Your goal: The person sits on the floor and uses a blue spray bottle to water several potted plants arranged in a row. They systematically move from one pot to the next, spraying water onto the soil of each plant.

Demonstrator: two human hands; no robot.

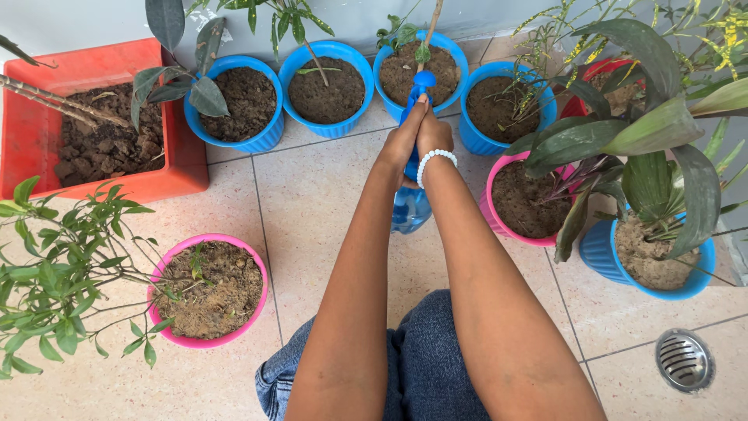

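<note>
Beige floor tiles point(327, 203) carry everything here, and on them a ring of planters stands around the person kneeling in blue jeans point(425, 366). Largest is the red rectangular planter point(31, 132) at far left, full of dark clods and bare stems. Along the far wall runs a row of round blue pots; the third blue pot point(425, 74), with a thin stem rising from its soil, stands straight ahead of the hands. To the right, a pink pot point(518, 206) and a nearer blue pot point(650, 261) hold broad-leaved plants, while another pink pot point(209, 288) sits near left beside a bushy green shrub. A round metal drain point(684, 359) lies at near right.

Both arms stretch forward and meet: the left hand point(401, 140) and the right hand point(434, 136), with a white bead bracelet point(433, 161) at its wrist, are pressed together and clamped on a blue spray bottle point(411, 206), whose clear body hangs below the wrists and whose nozzle points at the third blue pot.

Judging by this, the watering step is under way. The next squeeze calls for a firm two-handed press on the trigger while keeping the nozzle steady over the soil.
</note>
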